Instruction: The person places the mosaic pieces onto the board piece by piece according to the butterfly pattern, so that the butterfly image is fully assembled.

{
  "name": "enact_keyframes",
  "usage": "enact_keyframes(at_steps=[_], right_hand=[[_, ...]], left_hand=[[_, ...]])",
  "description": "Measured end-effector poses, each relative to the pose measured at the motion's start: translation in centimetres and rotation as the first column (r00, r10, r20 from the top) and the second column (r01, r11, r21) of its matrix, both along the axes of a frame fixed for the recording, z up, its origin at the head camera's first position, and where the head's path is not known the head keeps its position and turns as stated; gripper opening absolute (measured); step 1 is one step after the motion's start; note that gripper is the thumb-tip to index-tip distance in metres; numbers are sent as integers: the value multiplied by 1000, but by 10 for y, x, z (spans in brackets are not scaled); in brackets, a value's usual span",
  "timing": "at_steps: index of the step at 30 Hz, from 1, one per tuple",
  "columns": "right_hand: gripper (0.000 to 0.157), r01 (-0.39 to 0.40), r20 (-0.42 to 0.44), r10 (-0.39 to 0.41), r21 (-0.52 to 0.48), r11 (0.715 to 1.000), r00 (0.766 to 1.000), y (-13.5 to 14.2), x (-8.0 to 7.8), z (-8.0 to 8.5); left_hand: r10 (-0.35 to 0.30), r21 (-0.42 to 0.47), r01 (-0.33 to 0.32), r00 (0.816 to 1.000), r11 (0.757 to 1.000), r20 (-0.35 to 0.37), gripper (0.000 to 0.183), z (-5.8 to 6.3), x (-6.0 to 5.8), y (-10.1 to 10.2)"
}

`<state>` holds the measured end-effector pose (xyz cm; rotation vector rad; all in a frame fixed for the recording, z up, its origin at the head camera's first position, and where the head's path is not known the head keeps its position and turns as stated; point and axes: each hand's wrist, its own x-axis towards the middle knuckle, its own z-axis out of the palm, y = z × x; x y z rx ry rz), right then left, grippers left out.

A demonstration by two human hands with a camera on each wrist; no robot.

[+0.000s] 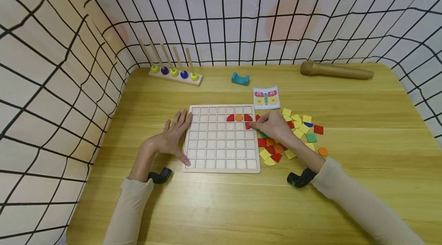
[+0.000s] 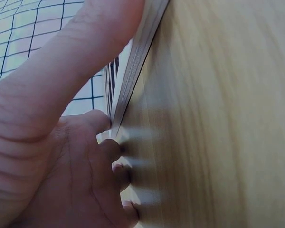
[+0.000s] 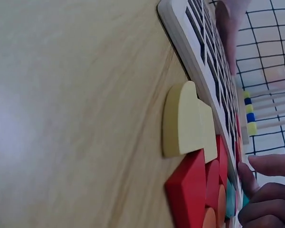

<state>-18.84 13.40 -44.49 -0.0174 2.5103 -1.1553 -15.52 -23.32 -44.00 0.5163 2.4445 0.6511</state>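
A pale wooden grid board (image 1: 221, 171) lies flat on the table. My left hand (image 1: 170, 139) rests at its left side with fingers spread, the thumb on the lower left corner and a fingertip at the upper left edge. In the board's second row from the top sit a red quarter-circle (image 1: 230, 118), an orange disc (image 1: 239, 117) and another red quarter-circle (image 1: 248, 117). Just below the last one, my right hand (image 1: 272, 125) pinches a small red piece (image 1: 247, 125) between thumb and index finger at a square. The fingertips partly cover it.
Loose yellow, red, green and orange pieces (image 1: 265, 154) lie right of the board, partly under my right forearm. A butterfly pattern card (image 1: 266, 104) lies above them. Farther back are a peg stand with beads (image 1: 176, 79), a teal block (image 1: 240, 80) and a wooden stick (image 1: 336, 70).
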Motion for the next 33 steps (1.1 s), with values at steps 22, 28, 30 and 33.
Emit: enact_keyframes(at_steps=[22, 28, 30, 33], right_hand=[[23, -132, -116, 114, -160, 978, 987, 3, -3, -16], [25, -164, -99, 150, -157, 974, 984, 3, -6, -11], [29, -170, -86, 156, -176, 970, 984, 9, -7, -8], [35, -142, -77, 130, -183, 973, 989, 23, -7, 1]], left_hand=[[-6, 4, 6, 1000, 1000, 6, 161, 2, 1, 2], [-5, 0, 5, 1000, 1000, 9, 161, 2, 1, 1], [-5, -1, 5, 1000, 1000, 7, 161, 2, 1, 1], [-5, -1, 5, 1000, 1000, 6, 161, 3, 1, 1]])
